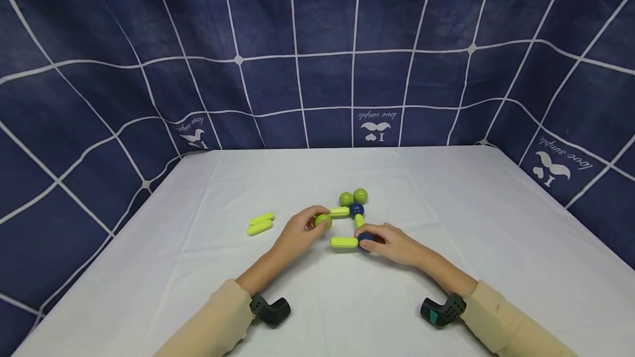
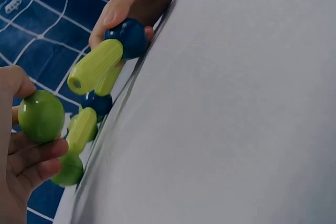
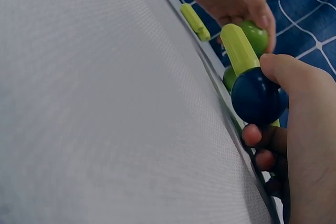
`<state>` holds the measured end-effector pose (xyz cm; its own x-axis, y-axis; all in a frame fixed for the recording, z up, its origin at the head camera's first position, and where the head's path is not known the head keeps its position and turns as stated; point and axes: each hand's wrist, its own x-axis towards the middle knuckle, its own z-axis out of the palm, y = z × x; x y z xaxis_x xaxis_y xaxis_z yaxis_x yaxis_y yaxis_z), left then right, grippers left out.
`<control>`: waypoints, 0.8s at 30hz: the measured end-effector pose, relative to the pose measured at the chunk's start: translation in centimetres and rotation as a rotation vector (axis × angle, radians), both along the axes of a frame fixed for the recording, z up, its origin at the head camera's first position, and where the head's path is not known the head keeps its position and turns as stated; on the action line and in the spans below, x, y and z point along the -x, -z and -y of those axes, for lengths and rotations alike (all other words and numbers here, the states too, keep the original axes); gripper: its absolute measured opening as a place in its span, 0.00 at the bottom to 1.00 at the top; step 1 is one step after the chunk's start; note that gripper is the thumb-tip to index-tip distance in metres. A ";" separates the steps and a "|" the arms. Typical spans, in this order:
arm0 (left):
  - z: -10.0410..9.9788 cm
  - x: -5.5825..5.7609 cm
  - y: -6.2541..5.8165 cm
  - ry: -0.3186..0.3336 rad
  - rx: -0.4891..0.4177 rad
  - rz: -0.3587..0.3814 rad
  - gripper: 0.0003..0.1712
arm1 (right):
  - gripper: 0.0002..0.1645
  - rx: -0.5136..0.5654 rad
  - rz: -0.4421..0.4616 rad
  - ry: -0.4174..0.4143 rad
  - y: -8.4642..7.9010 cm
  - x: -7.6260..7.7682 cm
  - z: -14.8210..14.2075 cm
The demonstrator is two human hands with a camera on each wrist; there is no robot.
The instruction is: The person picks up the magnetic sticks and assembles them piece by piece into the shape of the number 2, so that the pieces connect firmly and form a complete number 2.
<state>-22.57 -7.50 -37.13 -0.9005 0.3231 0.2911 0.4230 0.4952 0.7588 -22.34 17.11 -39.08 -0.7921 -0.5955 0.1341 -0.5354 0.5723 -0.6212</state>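
My left hand (image 1: 301,231) holds a green ball (image 2: 41,116) between thumb and fingers. My right hand (image 1: 394,244) grips a navy blue ball (image 3: 255,96). From that ball a yellow-green rod (image 1: 344,242) points left, its end hole facing the left hand in the left wrist view. A second rod (image 1: 359,221) joins it to another blue ball (image 1: 356,210) farther back. Leftward from the back ball runs a third rod (image 1: 339,212). Another green ball (image 2: 68,170) sits at this rod's far end in the left wrist view; whether they are joined I cannot tell.
Two green balls, one left (image 1: 346,199) and one right (image 1: 360,196), lie just behind the back blue ball. Left of the hands, two loose yellow-green rods (image 1: 260,227) lie side by side on the white tablecloth (image 1: 223,291). A blue gridded curtain (image 1: 322,81) surrounds the back and sides.
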 end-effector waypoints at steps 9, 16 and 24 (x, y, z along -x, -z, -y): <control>1.4 0.4 1.2 0.121 -0.017 0.143 0.13 | 0.12 0.002 -0.004 -0.007 -0.4 0.0 0.0; 1.7 0.6 1.3 0.205 -0.077 0.236 0.14 | 0.11 0.025 -0.015 -0.029 -0.3 0.1 0.0; 2.2 0.2 0.3 0.301 -0.084 0.326 0.15 | 0.11 0.035 -0.009 -0.042 0.0 0.1 -0.1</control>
<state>-22.73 -9.69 -37.43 -0.8188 0.5724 0.0445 0.2713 0.3174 0.9087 -22.42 17.24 -39.10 -0.7651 -0.6231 0.1623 -0.5640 0.5268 -0.6359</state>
